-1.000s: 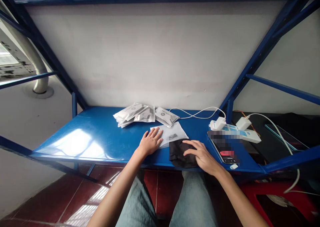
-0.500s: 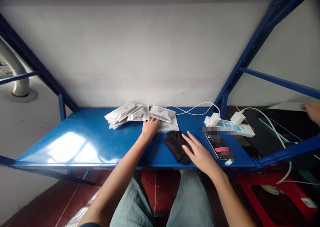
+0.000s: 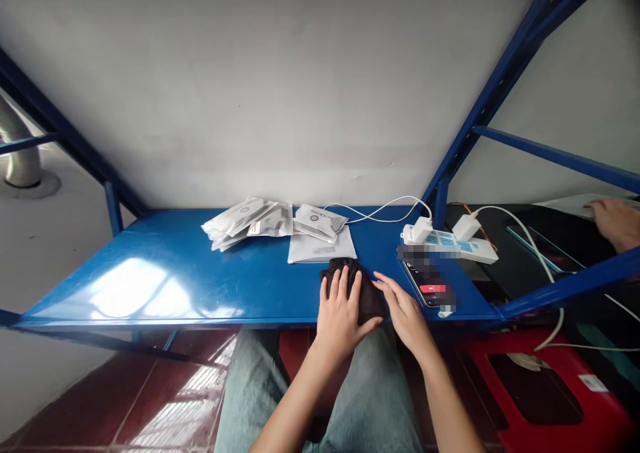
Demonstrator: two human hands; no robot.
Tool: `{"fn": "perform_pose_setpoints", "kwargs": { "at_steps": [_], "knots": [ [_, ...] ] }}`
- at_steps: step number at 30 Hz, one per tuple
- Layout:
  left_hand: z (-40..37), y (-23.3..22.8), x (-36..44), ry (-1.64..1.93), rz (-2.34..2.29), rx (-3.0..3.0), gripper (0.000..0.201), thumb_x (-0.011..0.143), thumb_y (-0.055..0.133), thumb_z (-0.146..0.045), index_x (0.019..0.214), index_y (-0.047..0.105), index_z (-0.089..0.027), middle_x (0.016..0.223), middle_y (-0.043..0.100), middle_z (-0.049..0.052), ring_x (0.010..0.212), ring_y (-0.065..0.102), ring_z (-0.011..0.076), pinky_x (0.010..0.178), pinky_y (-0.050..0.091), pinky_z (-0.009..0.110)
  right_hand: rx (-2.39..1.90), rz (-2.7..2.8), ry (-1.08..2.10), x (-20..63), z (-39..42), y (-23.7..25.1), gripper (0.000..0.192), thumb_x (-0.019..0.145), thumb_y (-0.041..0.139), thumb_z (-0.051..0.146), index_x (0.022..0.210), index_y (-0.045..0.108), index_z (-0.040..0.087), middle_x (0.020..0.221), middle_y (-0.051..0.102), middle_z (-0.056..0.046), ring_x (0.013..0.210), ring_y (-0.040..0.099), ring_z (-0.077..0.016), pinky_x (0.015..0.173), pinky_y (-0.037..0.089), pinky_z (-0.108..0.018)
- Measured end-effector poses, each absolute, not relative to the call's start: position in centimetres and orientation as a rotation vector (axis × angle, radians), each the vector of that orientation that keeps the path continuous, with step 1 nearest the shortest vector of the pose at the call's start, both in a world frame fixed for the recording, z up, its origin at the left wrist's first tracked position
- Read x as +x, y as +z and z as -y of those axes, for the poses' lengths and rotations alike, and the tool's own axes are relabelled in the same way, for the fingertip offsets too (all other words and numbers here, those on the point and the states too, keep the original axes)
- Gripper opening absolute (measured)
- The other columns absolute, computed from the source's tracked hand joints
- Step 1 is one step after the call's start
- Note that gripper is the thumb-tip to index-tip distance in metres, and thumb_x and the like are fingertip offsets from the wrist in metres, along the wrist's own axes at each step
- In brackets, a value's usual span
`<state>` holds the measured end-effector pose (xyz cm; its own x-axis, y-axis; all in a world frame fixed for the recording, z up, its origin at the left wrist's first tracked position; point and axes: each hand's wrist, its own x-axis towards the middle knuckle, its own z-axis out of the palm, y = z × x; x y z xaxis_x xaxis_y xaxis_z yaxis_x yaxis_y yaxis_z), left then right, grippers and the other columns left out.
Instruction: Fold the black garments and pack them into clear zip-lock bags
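Observation:
A piece of black folded fabric [image 3: 370, 301] lies near the front edge of the blue table [image 3: 260, 283]. Flat on top of it rests my left hand [image 3: 342, 303], fingers spread. My right hand [image 3: 403, 310] is at the cloth's right side, its fingers stretched out and close to or touching the edge. Behind the cloth lies a flat white plastic bag [image 3: 305, 252], partly covered by a filled, printed bag [image 3: 320, 221]. More filled bags [image 3: 240, 218] are piled to the left of it.
A phone [image 3: 425, 283] and a white power strip [image 3: 480, 248] with plugged-in chargers and white cables are on the right. Another person's hand [image 3: 617, 223] is at the far right. A red stool [image 3: 605, 413] stands below; blue frame posts [image 3: 493, 100] flank the table.
My left hand has moved from the white bags toward me and onto the black fabric. My right hand has shifted slightly off the fabric's right side. The view has shifted a little.

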<state>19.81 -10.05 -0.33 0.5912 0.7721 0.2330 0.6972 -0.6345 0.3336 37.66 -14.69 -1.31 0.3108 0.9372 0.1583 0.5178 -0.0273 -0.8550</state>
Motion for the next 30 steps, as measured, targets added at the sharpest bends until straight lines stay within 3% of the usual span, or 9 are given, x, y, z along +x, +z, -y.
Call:
{"fn": "perform_pose_setpoints", "kwargs": {
  "at_steps": [4, 8, 13, 21, 26, 30],
  "knots": [
    [10.8, -1.1, 18.1, 0.536, -1.159, 2.682, 0.090, 0.091, 0.063, -0.060, 0.165, 0.022, -0.028, 0.172, 0.021, 0.010, 0.158, 0.021, 0.0333, 0.128, 0.019, 0.060, -1.724, 1.527, 0.389, 37.7, 11.1, -0.5, 0.042, 0.105, 0.041, 0.043, 0.134, 0.065, 0.026, 0.137, 0.070, -0.008, 0.125, 0.066, -0.0250, 0.109, 0.050, -0.044],
    [11.6, -1.5, 16.3, 0.525, -1.117, 2.688, 0.098, 0.084, 0.069, -0.067, 0.164, 0.027, -0.029, 0.171, 0.025, 0.010, 0.157, 0.025, 0.0356, 0.127, 0.020, 0.063, -1.758, 1.852, 0.279, 36.1, 5.5, 0.5, 0.044, 0.102, 0.051, 0.042, 0.144, 0.060, 0.032, 0.158, 0.051, -0.007, 0.145, 0.047, -0.0273, 0.118, 0.039, -0.050],
    [10.8, -1.7, 13.6, 0.501, -1.120, 2.662, 0.098, 0.080, 0.076, -0.062, 0.162, 0.031, -0.034, 0.170, 0.029, 0.006, 0.156, 0.028, 0.0354, 0.126, 0.024, 0.063, -1.818, 2.017, 0.291, 35.9, 0.7, 0.0, 0.038, 0.104, 0.051, 0.041, 0.139, 0.065, 0.034, 0.158, 0.052, -0.007, 0.149, 0.042, -0.0286, 0.120, 0.031, -0.056],
    [9.1, 1.6, 12.3, 0.557, -1.125, 2.570, 0.104, 0.077, 0.055, -0.089, 0.158, 0.040, -0.027, 0.166, 0.035, 0.014, 0.155, 0.026, 0.0399, 0.125, 0.018, 0.068, -1.857, 1.915, 0.170, 37.7, -0.5, 1.2, 0.040, 0.106, 0.044, 0.039, 0.135, 0.068, 0.027, 0.156, 0.053, -0.012, 0.151, 0.039, -0.0325, 0.120, 0.030, -0.060],
    [10.4, 1.2, 14.7, 0.619, -1.329, 2.455, 0.102, 0.083, 0.057, -0.081, 0.165, 0.024, -0.029, 0.169, 0.029, 0.016, 0.156, 0.022, 0.0448, 0.121, 0.022, 0.073, -1.747, 1.790, 0.144, 35.9, 7.3, 0.7, 0.044, 0.108, 0.034, 0.042, 0.133, 0.067, 0.025, 0.137, 0.068, -0.011, 0.128, 0.060, -0.0269, 0.112, 0.044, -0.047],
    [9.9, -0.5, 17.0, 0.522, -1.321, 2.559, 0.113, 0.074, 0.080, -0.065, 0.165, 0.023, -0.030, 0.169, 0.026, 0.018, 0.155, 0.020, 0.0472, 0.120, 0.017, 0.076, -1.678, 1.656, 0.339, 35.0, 11.6, -1.0, 0.039, 0.105, 0.043, 0.044, 0.128, 0.069, 0.027, 0.124, 0.073, -0.009, 0.114, 0.067, -0.0279, 0.103, 0.050, -0.048]
  ]
}}
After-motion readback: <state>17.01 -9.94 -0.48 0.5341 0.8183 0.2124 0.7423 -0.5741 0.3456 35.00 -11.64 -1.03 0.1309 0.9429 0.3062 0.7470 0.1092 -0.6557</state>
